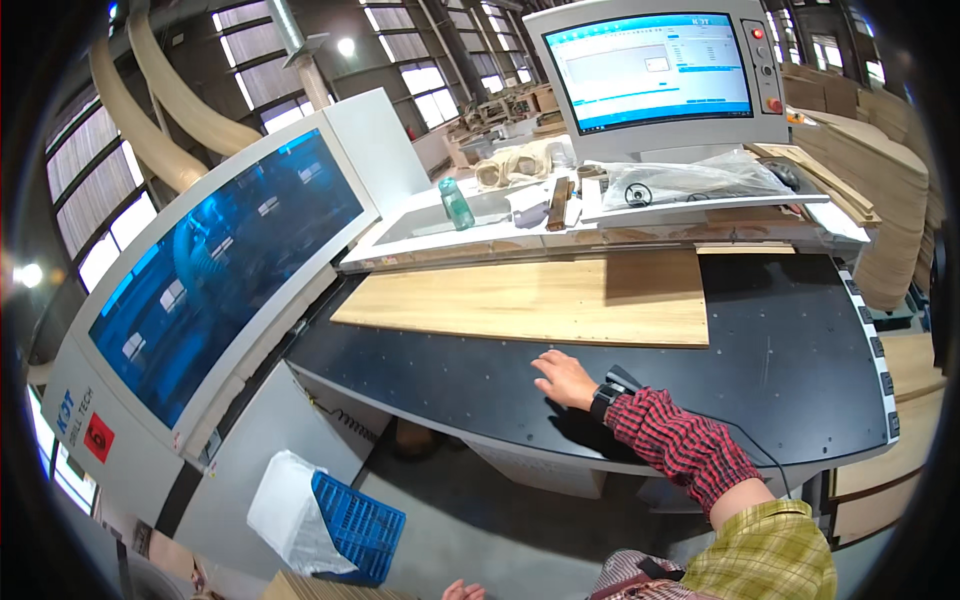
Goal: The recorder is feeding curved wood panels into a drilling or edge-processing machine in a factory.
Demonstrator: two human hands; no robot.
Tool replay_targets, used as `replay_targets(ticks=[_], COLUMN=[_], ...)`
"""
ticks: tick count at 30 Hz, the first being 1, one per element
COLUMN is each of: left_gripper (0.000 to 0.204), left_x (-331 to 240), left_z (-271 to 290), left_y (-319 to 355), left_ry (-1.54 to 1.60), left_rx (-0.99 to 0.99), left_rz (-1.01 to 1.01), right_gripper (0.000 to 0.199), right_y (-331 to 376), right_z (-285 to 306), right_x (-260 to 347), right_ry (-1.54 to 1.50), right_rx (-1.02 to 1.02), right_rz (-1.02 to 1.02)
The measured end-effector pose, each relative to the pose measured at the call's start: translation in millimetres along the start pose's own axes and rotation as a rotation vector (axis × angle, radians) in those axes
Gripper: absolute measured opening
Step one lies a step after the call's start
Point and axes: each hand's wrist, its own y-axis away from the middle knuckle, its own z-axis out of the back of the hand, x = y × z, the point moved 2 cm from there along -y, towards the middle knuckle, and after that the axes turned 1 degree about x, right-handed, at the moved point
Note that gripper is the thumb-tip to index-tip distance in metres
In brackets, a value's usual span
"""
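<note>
Wooden board (500,300) on black bench (790,350) | right hand (567,381) spread nearby, empty, contact unclear | left hand (463,592) cropped, cannot tell

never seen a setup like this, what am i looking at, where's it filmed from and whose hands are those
This single picture comes from a fisheye camera on a person's head, so straight edges bend. No robot here: those are the wearer's bare hands. The right hand is open, with nothing visible in it, at a black worktable bearing a long pale board. Only fingers of the left hand show below; what they hold, if anything, is unclear. A white machine with a blue window stands left.
</note>
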Motion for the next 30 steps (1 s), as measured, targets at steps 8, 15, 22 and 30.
replay_targets(ticks=[8,15,22,30], left_gripper=[0.030,0.031,0.029,0.029], left_x=[-76.4,-114.9,-125.0,-114.9], left_z=[-78.2,-137.7,-172.5,-165.3], left_y=[-118.0,-193.1,-258.4,-286.0], left_ry=[0.033,-0.033,-0.105,-0.138], left_rx=[0.300,0.497,0.630,0.799], left_rz=[0.009,0.101,0.161,0.293], right_gripper=[0.039,0.053,0.054,0.054], right_y=[-67.3,-66.5,-18.4,87.4], right_z=[-77.1,-83.4,-55.6,-14.4], right_x=[-93.0,-121.8,-82.7,31.9], right_ry=[0.361,0.477,0.540,0.545], right_rx=[0.156,0.191,0.172,0.232], right_rz=[-0.148,-0.298,-0.256,-0.349])
